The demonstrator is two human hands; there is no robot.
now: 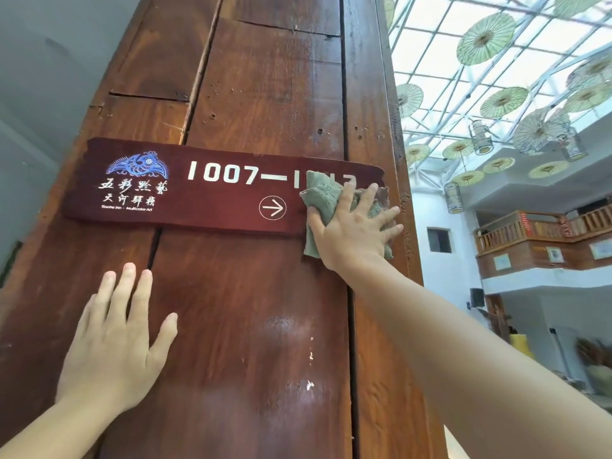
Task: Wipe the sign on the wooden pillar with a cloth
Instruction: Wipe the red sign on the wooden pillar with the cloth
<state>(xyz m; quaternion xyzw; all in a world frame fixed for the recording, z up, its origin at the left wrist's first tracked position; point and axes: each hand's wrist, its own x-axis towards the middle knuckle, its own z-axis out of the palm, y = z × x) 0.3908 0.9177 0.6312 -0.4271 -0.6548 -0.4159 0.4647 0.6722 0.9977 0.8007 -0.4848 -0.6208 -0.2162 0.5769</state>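
A dark red sign point(212, 193) with white numbers, an arrow and a blue emblem is fixed across the wooden pillar point(265, 94). My right hand point(351, 226) presses a grey-green cloth point(323, 193) flat against the sign's right end, fingers spread, covering the last digits. My left hand point(116, 339) lies flat on the pillar below the sign's left part, fingers apart, holding nothing.
The pillar's right edge point(407, 226) is just beyond the cloth. Behind it opens a hall with a wooden balcony point(530, 233), paper umbrellas point(485, 38) hanging under a glass roof, and hanging lanterns point(453, 197). A grey wall point(33, 94) is at left.
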